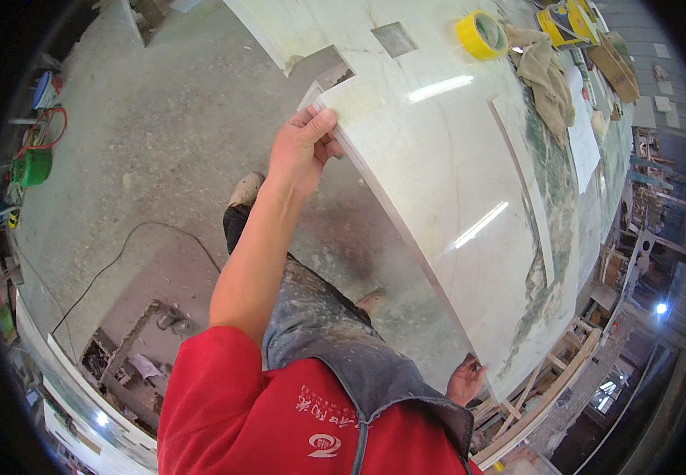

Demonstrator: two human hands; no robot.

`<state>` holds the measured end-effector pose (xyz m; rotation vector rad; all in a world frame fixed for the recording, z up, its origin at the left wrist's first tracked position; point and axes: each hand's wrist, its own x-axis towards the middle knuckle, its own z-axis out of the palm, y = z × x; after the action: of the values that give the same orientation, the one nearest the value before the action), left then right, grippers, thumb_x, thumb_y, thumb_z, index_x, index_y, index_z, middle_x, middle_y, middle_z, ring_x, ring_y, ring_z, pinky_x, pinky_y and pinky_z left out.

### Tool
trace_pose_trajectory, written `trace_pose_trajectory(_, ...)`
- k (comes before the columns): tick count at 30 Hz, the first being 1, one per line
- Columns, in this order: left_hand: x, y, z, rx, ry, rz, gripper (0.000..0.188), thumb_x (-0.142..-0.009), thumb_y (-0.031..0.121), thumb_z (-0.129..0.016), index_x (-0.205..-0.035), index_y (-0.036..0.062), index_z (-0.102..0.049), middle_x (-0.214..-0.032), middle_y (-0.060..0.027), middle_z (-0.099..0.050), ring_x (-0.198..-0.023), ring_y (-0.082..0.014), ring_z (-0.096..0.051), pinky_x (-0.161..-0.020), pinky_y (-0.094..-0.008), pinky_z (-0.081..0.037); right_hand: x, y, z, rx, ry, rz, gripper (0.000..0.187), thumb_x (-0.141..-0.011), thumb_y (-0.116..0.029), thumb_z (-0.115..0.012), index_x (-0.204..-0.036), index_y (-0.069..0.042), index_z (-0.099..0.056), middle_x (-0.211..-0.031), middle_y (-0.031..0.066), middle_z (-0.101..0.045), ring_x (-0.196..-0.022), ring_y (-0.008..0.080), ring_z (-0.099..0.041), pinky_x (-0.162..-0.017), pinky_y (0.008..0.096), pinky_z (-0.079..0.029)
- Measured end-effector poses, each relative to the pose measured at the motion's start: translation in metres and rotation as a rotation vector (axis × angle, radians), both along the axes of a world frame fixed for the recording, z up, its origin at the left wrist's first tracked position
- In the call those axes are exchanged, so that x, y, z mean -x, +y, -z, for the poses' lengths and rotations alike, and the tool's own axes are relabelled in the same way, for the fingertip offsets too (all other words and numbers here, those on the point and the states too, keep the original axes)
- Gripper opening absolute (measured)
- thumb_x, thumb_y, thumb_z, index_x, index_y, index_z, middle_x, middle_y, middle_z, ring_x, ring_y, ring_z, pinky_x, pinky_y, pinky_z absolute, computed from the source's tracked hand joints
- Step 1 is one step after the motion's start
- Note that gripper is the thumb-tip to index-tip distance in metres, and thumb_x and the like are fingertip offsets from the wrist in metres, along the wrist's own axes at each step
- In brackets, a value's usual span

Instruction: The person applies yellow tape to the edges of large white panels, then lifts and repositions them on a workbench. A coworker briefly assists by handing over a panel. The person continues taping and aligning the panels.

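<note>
Our left hand [307, 149] is closed over the near edge of a pale stone slab [430, 174], thumb on top and fingers curled beneath, just beside a notch at that edge's left end. Our right hand [465, 380] is at the same edge, close to the slab's near right corner; it is partly hidden, so we cannot tell how far its fingers are closed or whether they grip. The slab lies in front of us, its near edge running between our hands. Farther in from that edge lies a narrow pale strip [526, 194], beside green veining. Toward the far left corner we see a yellow tape roll [482, 35], with a crumpled tan cloth [545, 83], a white paper sheet [583, 138] and a yellow bucket [568, 24] along the far side. Below us, a dark cable [133, 231] crosses the dusty floor [176, 103].
</note>
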<state>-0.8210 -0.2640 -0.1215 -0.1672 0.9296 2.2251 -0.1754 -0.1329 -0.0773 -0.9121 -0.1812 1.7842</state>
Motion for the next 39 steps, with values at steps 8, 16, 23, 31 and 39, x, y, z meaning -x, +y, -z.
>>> trace_pose_trajectory(8, -0.001, 0.011, 0.023, -0.31, -0.041, -0.004, 0.04, -0.1, 0.035, -0.065, -0.126, 0.004, -0.062, -0.115, -0.0069, -0.071, -0.101, -0.018, -0.07, -0.089, -0.036, -0.058, 0.012, -0.001, -0.007, 0.015, -0.005, -0.009, 0.034, -0.102, -0.015, -0.059, -0.128, 0.008, -0.056, -0.125, 0.0205, -0.062, -0.111, 0.034, -0.059, -0.098, 0.0422, -0.058)
trace_pose_trajectory(16, -0.029, 0.024, -0.015, -0.112, -0.131, -0.07, 0.049, -0.106, 0.044, -0.053, -0.134, 0.0039, -0.056, -0.129, -0.0084, -0.065, -0.115, -0.0213, -0.065, -0.099, -0.04, -0.055, 0.019, -0.005, -0.01, 0.036, -0.057, 0.035, 0.031, -0.104, -0.017, -0.057, -0.123, 0.009, -0.058, -0.12, 0.0206, -0.063, -0.11, 0.0334, -0.06, -0.097, 0.0407, -0.058)
trace_pose_trajectory(23, -0.025, 0.031, -0.012, -0.195, -0.265, -0.133, 0.054, -0.107, 0.047, -0.047, -0.139, 0.004, -0.05, -0.138, -0.0087, -0.06, -0.125, -0.0227, -0.06, -0.108, -0.0399, -0.049, 0.003, 0.0, -0.002, 0.004, -0.048, 0.026, 0.032, -0.104, -0.016, -0.057, -0.124, 0.008, -0.057, -0.122, 0.0204, -0.063, -0.114, 0.0342, -0.06, -0.1, 0.0425, -0.057)
trace_pose_trajectory(31, -0.043, 0.038, -0.026, -0.095, -0.243, -0.101, 0.067, -0.105, 0.059, -0.04, -0.148, 0.0074, -0.041, -0.15, -0.0094, -0.05, -0.133, -0.0254, -0.053, -0.111, -0.0446, -0.044, 0.0, 0.0, 0.002, -0.05, -0.007, -0.067, 0.033, -0.103, -0.016, -0.058, -0.125, 0.008, -0.057, -0.126, 0.0221, -0.063, -0.121, 0.0354, -0.059, -0.106, 0.0452, -0.054)
trace_pose_trajectory(39, -0.047, 0.042, -0.017, -0.186, -0.276, -0.162, 0.068, -0.105, 0.059, -0.038, -0.15, 0.0077, -0.041, -0.151, -0.0095, -0.049, -0.136, -0.0255, -0.049, -0.113, -0.0444, -0.042, 0.0, 0.001, 0.007, -0.07, -0.086, 0.002, 0.037, -0.106, -0.019, -0.052, -0.131, 0.009, -0.053, -0.129, 0.0218, -0.061, -0.115, 0.0363, -0.059, -0.102, 0.0435, -0.056)
